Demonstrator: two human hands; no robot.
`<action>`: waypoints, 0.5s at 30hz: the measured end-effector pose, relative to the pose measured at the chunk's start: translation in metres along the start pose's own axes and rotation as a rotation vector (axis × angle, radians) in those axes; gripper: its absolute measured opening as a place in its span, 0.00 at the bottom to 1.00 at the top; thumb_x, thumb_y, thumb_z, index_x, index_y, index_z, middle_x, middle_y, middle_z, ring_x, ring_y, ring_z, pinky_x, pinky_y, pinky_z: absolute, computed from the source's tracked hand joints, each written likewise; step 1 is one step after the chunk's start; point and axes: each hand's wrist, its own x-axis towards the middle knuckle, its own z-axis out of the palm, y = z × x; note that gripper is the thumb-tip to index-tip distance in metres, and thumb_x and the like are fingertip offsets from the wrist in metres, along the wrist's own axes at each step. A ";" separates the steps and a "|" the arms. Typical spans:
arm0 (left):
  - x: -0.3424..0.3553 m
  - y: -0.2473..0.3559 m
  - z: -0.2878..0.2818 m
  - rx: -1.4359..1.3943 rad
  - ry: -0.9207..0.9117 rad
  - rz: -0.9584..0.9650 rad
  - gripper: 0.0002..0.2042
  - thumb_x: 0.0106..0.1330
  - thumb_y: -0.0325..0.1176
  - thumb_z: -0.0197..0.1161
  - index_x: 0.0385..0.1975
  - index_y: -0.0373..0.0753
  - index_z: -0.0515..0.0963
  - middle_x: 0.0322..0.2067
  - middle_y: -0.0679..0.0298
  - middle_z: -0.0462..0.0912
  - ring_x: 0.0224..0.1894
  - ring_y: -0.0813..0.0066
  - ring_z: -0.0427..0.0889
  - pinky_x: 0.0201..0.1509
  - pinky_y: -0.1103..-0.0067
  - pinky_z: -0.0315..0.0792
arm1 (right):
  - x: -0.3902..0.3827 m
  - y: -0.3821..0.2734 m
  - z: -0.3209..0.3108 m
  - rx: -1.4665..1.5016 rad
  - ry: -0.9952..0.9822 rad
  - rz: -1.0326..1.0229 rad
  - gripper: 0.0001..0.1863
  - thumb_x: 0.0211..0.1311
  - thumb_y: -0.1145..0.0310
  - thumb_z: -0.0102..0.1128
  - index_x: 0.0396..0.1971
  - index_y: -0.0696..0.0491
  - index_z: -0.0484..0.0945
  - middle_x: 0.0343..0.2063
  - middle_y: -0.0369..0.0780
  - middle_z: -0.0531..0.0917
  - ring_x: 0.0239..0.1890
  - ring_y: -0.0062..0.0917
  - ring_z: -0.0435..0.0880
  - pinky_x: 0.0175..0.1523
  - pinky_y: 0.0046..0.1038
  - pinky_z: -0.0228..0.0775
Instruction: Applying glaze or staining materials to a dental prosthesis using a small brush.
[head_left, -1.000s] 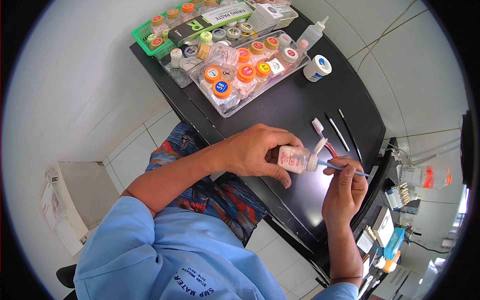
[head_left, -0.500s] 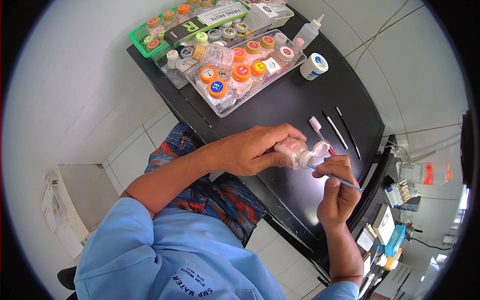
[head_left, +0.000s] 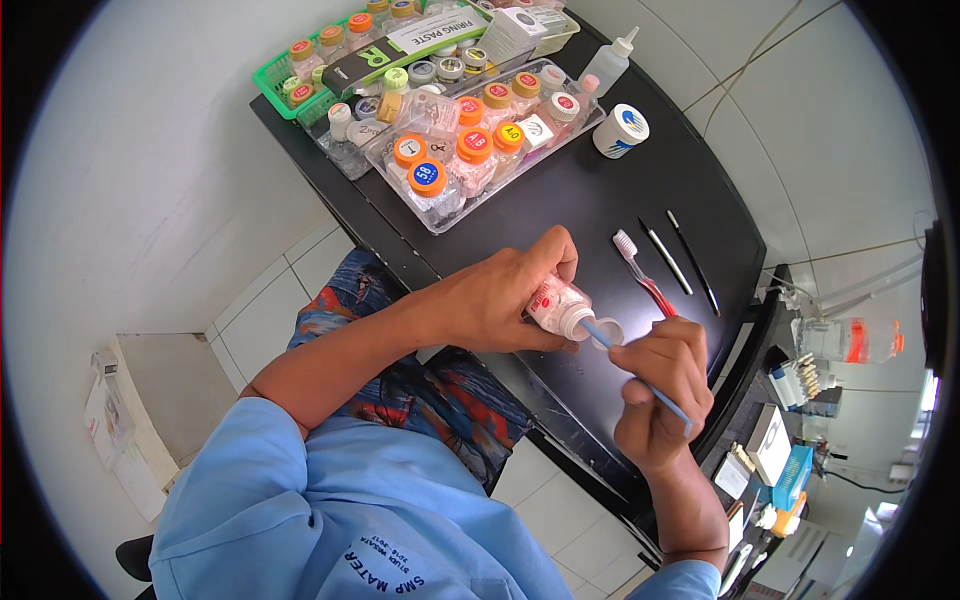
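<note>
Over the bench, the left hand grips a bottle. At four o'clock, the right hand pinches a blue stick, apparently dipping inside; withdrawal next calls for steadiness.

Light-blue shirt, dark lettering, multicoloured patterned bottoms

- Your small, clear plastic bottle with red print tilts in your left hand, mouth rightward, translucent flip cap open.
- Your slim blue stick slants through your right hand, tip at the bottle's mouth.
</note>
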 end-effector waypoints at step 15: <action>0.000 0.007 -0.003 -0.039 -0.062 0.021 0.24 0.57 0.32 0.79 0.52 0.37 0.77 0.46 0.58 0.85 0.45 0.59 0.86 0.46 0.67 0.79 | -0.003 0.003 0.003 0.003 -0.055 0.116 0.07 0.61 0.75 0.71 0.38 0.59 0.86 0.31 0.43 0.85 0.35 0.39 0.79 0.43 0.38 0.72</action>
